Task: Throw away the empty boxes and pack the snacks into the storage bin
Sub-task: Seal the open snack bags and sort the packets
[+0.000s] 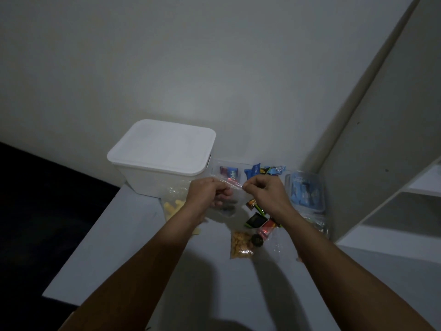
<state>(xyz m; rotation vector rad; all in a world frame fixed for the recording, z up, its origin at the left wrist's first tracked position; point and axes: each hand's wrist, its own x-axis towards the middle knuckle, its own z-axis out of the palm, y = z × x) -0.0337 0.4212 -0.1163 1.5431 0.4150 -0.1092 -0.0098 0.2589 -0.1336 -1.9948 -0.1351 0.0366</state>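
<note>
Dim light is falling on a pale table (133, 247) against a bare wall, the lidded white storage bin (162, 158) sitting at its back edge. Both hands are raised just in front of it: the left hand (206, 192) and right hand (265, 189) are each pinching a top corner of a clear plastic bag (232, 194), which is hanging between them, possibly holding dark snacks. Loose wrapped snacks (259, 223) are lying below.

A dim room in a home: a plain white wall (191, 56), a white table (133, 235) with loose snacks (242, 244), white shelves (391, 187) alongside.
</note>
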